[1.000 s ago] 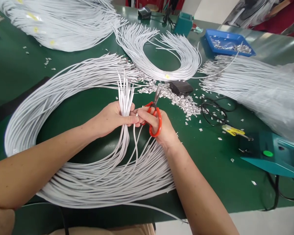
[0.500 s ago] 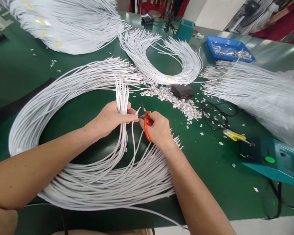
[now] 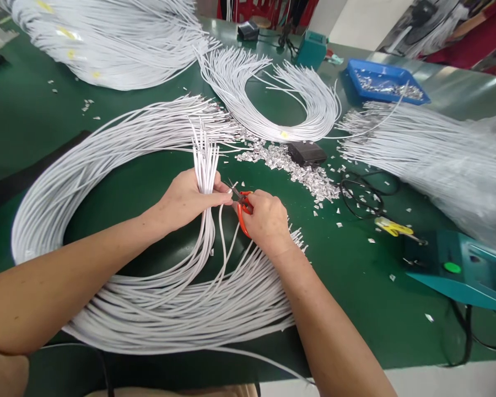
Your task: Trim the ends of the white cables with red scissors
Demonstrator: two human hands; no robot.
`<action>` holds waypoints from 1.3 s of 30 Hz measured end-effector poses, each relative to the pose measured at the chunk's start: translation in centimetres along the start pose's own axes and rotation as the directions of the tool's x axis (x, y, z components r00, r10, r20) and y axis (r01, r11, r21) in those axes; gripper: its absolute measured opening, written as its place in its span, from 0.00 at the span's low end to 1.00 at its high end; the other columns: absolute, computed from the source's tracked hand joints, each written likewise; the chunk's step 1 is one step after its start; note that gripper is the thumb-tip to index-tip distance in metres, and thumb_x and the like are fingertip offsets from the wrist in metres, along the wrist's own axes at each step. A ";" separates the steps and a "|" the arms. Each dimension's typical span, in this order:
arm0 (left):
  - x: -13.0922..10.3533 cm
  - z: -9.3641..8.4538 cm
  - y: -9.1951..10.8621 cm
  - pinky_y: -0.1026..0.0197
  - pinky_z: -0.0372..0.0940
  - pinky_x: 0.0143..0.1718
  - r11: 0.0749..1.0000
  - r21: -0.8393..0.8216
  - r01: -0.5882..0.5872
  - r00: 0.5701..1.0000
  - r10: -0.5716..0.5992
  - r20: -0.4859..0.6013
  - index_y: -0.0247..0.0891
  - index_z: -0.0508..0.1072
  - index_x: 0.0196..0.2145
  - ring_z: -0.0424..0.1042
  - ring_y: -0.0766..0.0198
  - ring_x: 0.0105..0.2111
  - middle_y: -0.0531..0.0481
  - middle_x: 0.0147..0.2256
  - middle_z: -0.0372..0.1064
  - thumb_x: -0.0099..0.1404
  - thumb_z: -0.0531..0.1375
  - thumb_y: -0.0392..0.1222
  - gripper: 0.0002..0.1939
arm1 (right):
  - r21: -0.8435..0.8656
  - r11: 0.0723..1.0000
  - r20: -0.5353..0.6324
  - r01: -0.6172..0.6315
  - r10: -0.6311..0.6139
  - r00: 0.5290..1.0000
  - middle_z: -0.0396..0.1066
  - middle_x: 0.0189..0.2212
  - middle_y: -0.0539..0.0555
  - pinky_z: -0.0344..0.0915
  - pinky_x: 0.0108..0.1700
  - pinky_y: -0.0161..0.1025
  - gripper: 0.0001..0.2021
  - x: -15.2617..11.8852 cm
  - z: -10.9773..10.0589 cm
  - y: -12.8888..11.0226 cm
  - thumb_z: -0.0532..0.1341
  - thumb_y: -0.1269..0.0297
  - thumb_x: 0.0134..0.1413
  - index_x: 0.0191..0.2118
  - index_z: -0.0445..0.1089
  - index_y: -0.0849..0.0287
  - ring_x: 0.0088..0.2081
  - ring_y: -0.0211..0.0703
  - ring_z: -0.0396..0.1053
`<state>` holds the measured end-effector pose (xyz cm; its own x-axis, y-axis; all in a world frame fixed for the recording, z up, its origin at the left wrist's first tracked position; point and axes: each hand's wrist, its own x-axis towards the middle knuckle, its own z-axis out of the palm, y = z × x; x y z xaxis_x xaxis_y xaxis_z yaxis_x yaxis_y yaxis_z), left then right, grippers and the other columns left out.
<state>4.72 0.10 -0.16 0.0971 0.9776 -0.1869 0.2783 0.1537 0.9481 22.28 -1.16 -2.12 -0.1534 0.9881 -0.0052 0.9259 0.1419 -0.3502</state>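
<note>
My left hand [image 3: 190, 196] is closed round an upright bunch of white cables [image 3: 206, 165], and its thumb and fingertips pinch the end of one more cable. Orange-handled scissors [image 3: 243, 212] are in my right hand [image 3: 267, 220], their blades pointing left at the pinched cable's tip, close to my left fingertips. Below both hands, a large curved bundle of white cables [image 3: 169, 314] lies on the green table [image 3: 347, 325] and loops round to the left and back.
Small silvery scraps [image 3: 301, 171] lie in a heap beside a black block [image 3: 307, 153]. Other cable bundles [image 3: 107, 44] lie behind and right. A blue tray [image 3: 386, 82] is at the back, a teal device [image 3: 463, 270] at the right. A person's sleeve shows top right.
The scissors have turned to the left, so their blades now reach the pinched cable end by my left fingertips. My left hand has hardly moved.
</note>
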 end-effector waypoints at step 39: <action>-0.1 0.0 0.5 0.62 0.60 0.29 0.852 -0.433 0.296 0.886 -0.076 0.457 0.39 0.64 0.30 0.70 0.66 0.25 0.52 0.26 0.73 0.55 0.68 0.34 0.14 | 0.973 0.226 0.075 -0.047 -0.118 0.990 0.73 0.31 0.48 0.68 0.46 0.43 0.09 0.3 -1.5 1.0 0.67 0.56 0.52 0.37 0.77 0.52 0.36 0.39 0.71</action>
<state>4.87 0.05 0.29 0.5014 0.7888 -0.3555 -0.1475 0.4829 0.8632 23.72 -0.67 -1.03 -0.2870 0.9573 -0.0346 -0.1197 -0.0717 -0.9902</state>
